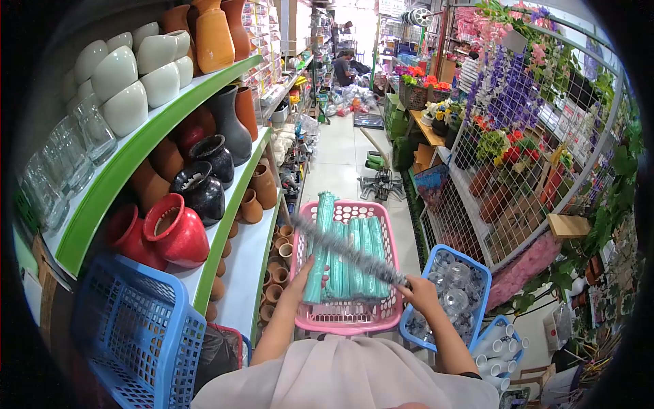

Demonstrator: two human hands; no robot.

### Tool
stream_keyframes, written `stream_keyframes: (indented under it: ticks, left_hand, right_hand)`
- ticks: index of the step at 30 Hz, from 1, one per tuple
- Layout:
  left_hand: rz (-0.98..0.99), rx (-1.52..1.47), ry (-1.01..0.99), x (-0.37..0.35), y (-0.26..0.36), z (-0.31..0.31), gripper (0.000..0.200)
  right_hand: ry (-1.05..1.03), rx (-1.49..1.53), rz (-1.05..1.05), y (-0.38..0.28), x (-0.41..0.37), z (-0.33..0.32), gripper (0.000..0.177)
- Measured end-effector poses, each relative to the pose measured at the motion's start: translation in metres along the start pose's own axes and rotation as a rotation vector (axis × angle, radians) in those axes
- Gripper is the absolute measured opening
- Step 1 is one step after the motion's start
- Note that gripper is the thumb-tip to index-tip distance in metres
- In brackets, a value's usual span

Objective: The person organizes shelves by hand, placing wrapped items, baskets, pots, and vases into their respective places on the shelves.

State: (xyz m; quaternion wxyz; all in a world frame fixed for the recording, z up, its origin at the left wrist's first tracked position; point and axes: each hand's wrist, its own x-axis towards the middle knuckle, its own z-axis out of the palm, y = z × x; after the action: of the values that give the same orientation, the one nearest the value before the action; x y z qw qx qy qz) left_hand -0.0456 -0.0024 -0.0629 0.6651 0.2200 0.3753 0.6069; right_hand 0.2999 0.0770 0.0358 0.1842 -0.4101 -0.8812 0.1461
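Note:
In the head view, my right hand point(421, 296) is closed round the dark handle of a long grey fluffy duster point(351, 253). The duster slants up to the left across a pink plastic basket point(347, 318); its far end is blurred. My left hand point(300, 278) is wrapped round the lower part of a turquoise plastic-wrapped bundle point(315, 281), which stands at the basket's left side. Several similar turquoise bundles point(371, 276) lie side by side in the basket, partly hidden by the duster. What the wrapping contains I cannot make out.
Shelves at left hold white bowls point(124, 112), glasses point(97, 126), red pots point(178, 232) and black pots point(197, 191). A blue basket point(139, 327) stands before them. At right are a blue crate point(487, 273) of glassware and a wire rack point(507, 252). A person point(343, 68) sits farther back.

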Motion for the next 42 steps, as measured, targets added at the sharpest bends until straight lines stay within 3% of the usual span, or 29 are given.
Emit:
stream_keyframes:
  ticks: [2, 3, 6, 7, 8, 9, 10, 13, 15, 17, 18, 19, 21, 22, 24, 25, 27, 28, 30, 31, 33, 34, 35, 36, 37, 38, 39, 41, 42]
  left_hand:
    - [-0.103, -0.078, -0.04, -0.013, 0.022, 0.021, 0.057]
    - [-0.03, -0.062, 0.002, -0.024, 0.03, 0.042, 0.056]
    - [0.024, 0.074, 0.019, -0.02, 0.03, 0.042, 0.058]
    - [0.001, 0.192, -0.002, -0.013, 0.024, 0.03, 0.06]
    - [-0.087, -0.075, -0.286, -0.001, 0.011, -0.003, 0.056]
    - [0.077, -0.091, 0.181, -0.008, 0.008, 0.028, 0.051]
    - [0.048, -0.057, 0.101, -0.011, 0.015, 0.029, 0.047]
    - [0.076, -0.014, 0.052, -0.013, 0.022, 0.043, 0.047]
    - [0.129, -0.002, 0.088, -0.01, 0.021, 0.041, 0.05]
    - [0.029, -0.258, -0.28, -0.003, 0.016, 0.023, 0.051]
    - [-0.062, -0.195, 0.082, -0.006, 0.02, 0.038, 0.051]
    - [0.053, 0.057, 0.03, -0.01, 0.02, 0.03, 0.052]
    - [-0.014, -0.258, -0.324, 0.0, 0.013, 0.008, 0.055]
    - [-0.012, -0.259, -0.318, -0.003, 0.011, 0.01, 0.055]
    - [-0.084, -0.195, 0.1, -0.017, 0.014, 0.025, 0.049]
    - [-0.086, -0.194, 0.101, -0.02, 0.024, 0.031, 0.049]
    - [-0.358, -0.914, 0.286, -0.022, 0.043, 0.037, 0.048]
    - [-0.044, -0.233, -0.186, 0.01, -0.013, -0.025, 0.049]
    - [-0.065, -0.344, -0.253, 0.009, -0.013, -0.021, 0.049]
    - [-0.082, -0.451, -0.321, 0.006, -0.005, -0.009, 0.049]
    - [-0.06, -0.408, -0.327, -0.009, 0.01, 0.014, 0.051]
    - [-0.042, -0.271, -0.182, -0.016, 0.018, 0.022, 0.052]
    - [-0.025, -0.135, -0.037, -0.018, 0.021, 0.027, 0.053]
    - [-0.062, -0.396, -0.179, -0.014, 0.016, 0.027, 0.053]
    - [-0.065, -0.396, -0.179, -0.012, 0.014, 0.023, 0.053]
    - [-0.073, -0.355, -0.185, -0.01, 0.013, 0.019, 0.052]
    - [-0.08, -0.316, -0.191, -0.008, 0.011, 0.015, 0.052]
    - [-0.072, -0.328, -0.229, -0.004, 0.006, 0.009, 0.05]
    - [-0.059, -0.294, -0.257, -0.006, 0.008, 0.012, 0.05]
  right_hand:
    - [-0.002, 0.043, 0.33, -0.008, 0.006, 0.0, 0.041]
    - [-0.004, 0.043, 0.325, -0.009, 0.004, -0.001, 0.041]
    - [-0.141, -0.024, -0.181, 0.004, -0.003, -0.006, 0.04]
    - [-0.139, -0.026, -0.18, 0.009, -0.002, -0.008, 0.04]
    - [-0.128, -0.023, -0.108, 0.013, -0.001, -0.01, 0.035]
    - [-0.117, -0.02, -0.035, 0.015, 0.001, -0.013, 0.03]
    - [-0.065, -0.022, 0.14, 0.005, 0.001, -0.02, 0.04]
    - [0.015, 0.033, 0.233, -0.003, -0.001, -0.02, 0.04]
    - [-0.03, 0.081, 0.095, 0.012, -0.006, -0.016, 0.041]
    - [-0.147, -0.122, -0.206, 0.015, -0.007, -0.02, 0.036]
    - [-0.131, -0.131, -0.134, 0.016, -0.004, -0.019, 0.036]
    - [-0.138, -0.128, -0.133, 0.014, -0.002, -0.015, 0.036]
    - [-0.003, 0.103, 0.327, 0.006, 0.005, -0.009, 0.036]
    - [-0.008, 0.105, 0.324, 0.006, 0.004, -0.006, 0.036]
    - [-0.106, 0.036, 0.004, 0.011, -0.001, 0.001, 0.042]
    - [-0.151, -0.001, -0.155, 0.014, -0.002, 0.002, 0.044]
    - [-0.165, -0.005, -0.212, 0.016, 0.0, 0.004, 0.046]
    - [-0.112, -0.006, -0.013, 0.017, 0.004, 0.006, 0.046]
    - [-0.035, 0.091, 0.329, 0.006, 0.01, 0.003, 0.045]
    - [-0.035, 0.088, 0.326, 0.0, 0.008, 0.0, 0.045]
    - [-0.081, 0.067, 0.205, -0.009, 0.002, -0.003, 0.041]
    - [-0.1, 0.081, -0.016, -0.003, -0.004, 0.001, 0.041]
    - [-0.097, 0.081, -0.014, 0.003, -0.003, 0.002, 0.041]
    - [-0.148, 0.025, -0.067, 0.004, -0.002, 0.001, 0.041]
    - [-0.199, -0.031, -0.12, 0.003, -0.002, 0.0, 0.041]
    - [-0.176, 0.022, 0.074, 0.001, 0.0, -0.001, 0.041]
    - [-0.176, 0.019, 0.076, -0.004, 0.002, -0.001, 0.041]
    - [-0.002, 0.132, 0.4, -0.009, 0.008, 0.002, 0.043]
    - [-0.037, 0.09, 0.353, -0.005, 0.007, 0.006, 0.043]
